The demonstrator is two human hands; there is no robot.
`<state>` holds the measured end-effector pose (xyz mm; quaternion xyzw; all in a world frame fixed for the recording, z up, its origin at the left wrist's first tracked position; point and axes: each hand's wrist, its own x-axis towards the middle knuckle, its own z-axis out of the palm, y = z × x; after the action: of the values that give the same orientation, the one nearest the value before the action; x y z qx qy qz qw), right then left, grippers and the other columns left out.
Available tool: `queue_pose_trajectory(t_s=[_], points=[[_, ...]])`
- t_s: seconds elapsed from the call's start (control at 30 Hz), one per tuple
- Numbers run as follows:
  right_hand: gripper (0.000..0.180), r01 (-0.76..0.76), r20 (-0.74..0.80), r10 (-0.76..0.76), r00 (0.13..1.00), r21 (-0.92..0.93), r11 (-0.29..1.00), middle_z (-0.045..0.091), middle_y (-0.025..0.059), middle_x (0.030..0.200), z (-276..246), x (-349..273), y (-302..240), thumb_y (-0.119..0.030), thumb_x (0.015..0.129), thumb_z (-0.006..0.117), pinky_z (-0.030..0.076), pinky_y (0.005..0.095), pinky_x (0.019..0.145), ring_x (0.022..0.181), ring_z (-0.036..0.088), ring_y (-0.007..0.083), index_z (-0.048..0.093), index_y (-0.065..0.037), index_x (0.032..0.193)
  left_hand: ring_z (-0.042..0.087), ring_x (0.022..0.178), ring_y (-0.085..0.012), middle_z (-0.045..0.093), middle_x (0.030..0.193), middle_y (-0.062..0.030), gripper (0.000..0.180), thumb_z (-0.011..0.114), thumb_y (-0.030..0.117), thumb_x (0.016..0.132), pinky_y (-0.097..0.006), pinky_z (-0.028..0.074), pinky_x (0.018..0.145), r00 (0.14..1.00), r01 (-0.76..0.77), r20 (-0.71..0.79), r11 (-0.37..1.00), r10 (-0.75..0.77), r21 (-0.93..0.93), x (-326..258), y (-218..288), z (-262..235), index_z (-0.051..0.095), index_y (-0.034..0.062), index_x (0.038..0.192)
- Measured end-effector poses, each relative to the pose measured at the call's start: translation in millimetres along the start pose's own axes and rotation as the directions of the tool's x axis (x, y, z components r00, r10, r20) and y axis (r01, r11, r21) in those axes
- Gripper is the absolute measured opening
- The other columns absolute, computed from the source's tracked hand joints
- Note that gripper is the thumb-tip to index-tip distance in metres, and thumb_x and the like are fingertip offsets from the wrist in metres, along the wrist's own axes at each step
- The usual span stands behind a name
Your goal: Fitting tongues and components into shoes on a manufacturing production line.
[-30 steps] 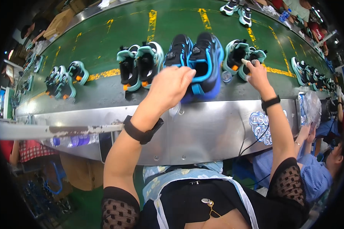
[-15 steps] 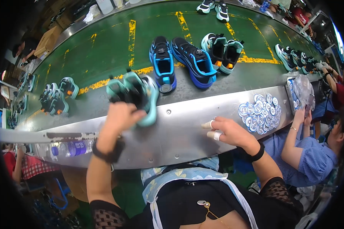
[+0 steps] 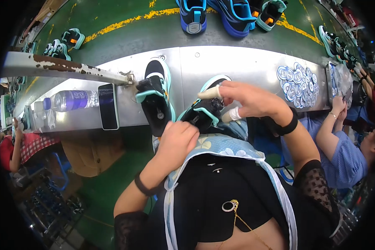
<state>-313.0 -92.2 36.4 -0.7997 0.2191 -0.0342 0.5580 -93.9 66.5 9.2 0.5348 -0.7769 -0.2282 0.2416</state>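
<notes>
Two black sneakers with mint-green trim are at the metal ledge in front of me. The left sneaker (image 3: 156, 98) rests there, toe pointing away. Tilted toward the right is the other sneaker (image 3: 201, 111), its heel close to my apron. My left hand (image 3: 177, 141) closes its curled fingers at that tilted sneaker's heel; the fingertips are partly hidden. My right hand (image 3: 248, 99) has its thumb and a finger on either side of the same sneaker's tongue. Pale covers wrap those two digits.
Round white-and-blue tags (image 3: 298, 85) are piled to the right. A phone (image 3: 108, 107), a water bottle (image 3: 76, 100) and a rusty metal bar (image 3: 79, 71) are at left. Blue-and-black sneakers (image 3: 193, 18) stand on the green belt (image 3: 125, 10). A co-worker in blue stripes (image 3: 346, 156) sits at right.
The mint-trimmed sneakers have come off the belt toward me onto the ledge. Both hands are now at the right-hand sneaker. The view has tilted lower.
</notes>
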Motion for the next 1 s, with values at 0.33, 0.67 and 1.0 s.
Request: queue_pose_trajectory(t_s=[0.33, 0.67, 1.0], points=[[0.06, 0.056, -0.304, -0.182, 0.935, -0.382, 0.923, 0.054, 0.0105, 0.089, 47, 21, 6, -0.004, 0.069, 0.072, 0.048, 0.0433, 0.069, 0.082, 0.059, 0.0332, 0.058, -0.016, 0.127, 0.051, 0.058, -0.033, 0.051, 0.064, -0.0125, 0.009, 0.06, 0.002, 0.077, -0.041, 0.041, 0.056, 0.912, 0.237, -0.273, 0.936, -0.306, -0.26, 20, -10, 24, 0.053, 0.0018, 0.071], [0.052, 0.05, -0.111, -0.105, 0.988, -0.418, 0.907, 0.06, 0.0111, 0.089, 36, 24, -1, -0.005, 0.073, 0.07, 0.05, 0.0428, 0.072, 0.083, 0.061, 0.0333, 0.06, -0.013, 0.124, 0.066, 0.072, -0.0124, 0.068, 0.104, -0.0152, 0.03, 0.055, 0.028, 0.099, -0.02, 0.034, 0.048, 0.601, 0.756, 0.599, 0.136, -0.529, -0.64, 29, -8, -25, 0.064, -0.001, 0.103], [0.038, -0.009, -0.197, -0.078, 0.977, -0.406, 0.914, 0.067, 0.0171, 0.088, 26, 22, -8, -0.021, 0.079, 0.075, 0.05, 0.0414, 0.075, 0.084, 0.065, 0.0352, 0.069, -0.005, 0.112, 0.069, 0.071, -0.0118, 0.069, 0.087, -0.01, 0.023, 0.055, 0.019, 0.098, -0.023, 0.044, 0.053, 0.608, 0.773, 0.596, 0.221, -0.524, -0.594, 27, 3, -25, 0.065, -0.001, 0.096]])
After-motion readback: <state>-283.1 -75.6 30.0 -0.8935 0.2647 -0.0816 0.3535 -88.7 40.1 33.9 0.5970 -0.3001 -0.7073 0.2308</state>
